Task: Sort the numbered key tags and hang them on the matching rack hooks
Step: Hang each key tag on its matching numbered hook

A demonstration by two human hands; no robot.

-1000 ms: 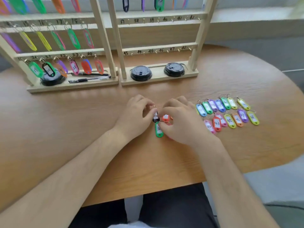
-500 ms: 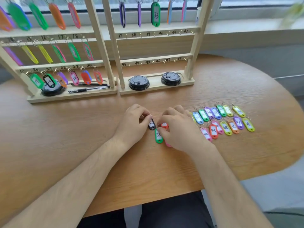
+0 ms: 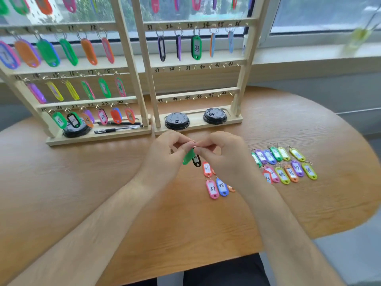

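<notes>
Head view, looking down over my two forearms at a round wooden table (image 3: 82, 182). My left hand (image 3: 165, 155) and right hand (image 3: 224, 157) meet fingertip to fingertip above the table. Both pinch the small metal ring at the top of one green tag (image 3: 188, 156). Neither hand is free.

The green tag hangs below that shared pinch. Its long axis slants down and to my left, ring end uppermost, and its number cannot be read from here. A black tag (image 3: 196, 161) shows just beside it; I cannot tell whether it hangs from my fingers or lies on the table.

The right rack (image 3: 185, 62) stands straight ahead of my hands, beyond them and higher. Its top row already carries tags, and the two lower rows of numbered hooks are bare. The pinch sits almost in line with this rack, so I judge either hand could carry the tag forward and up.

More tags lie on the table under and beside my right hand, among them a pink tag marked 37 (image 3: 212, 188) and a blue tag marked 38 (image 3: 221, 186).
</notes>
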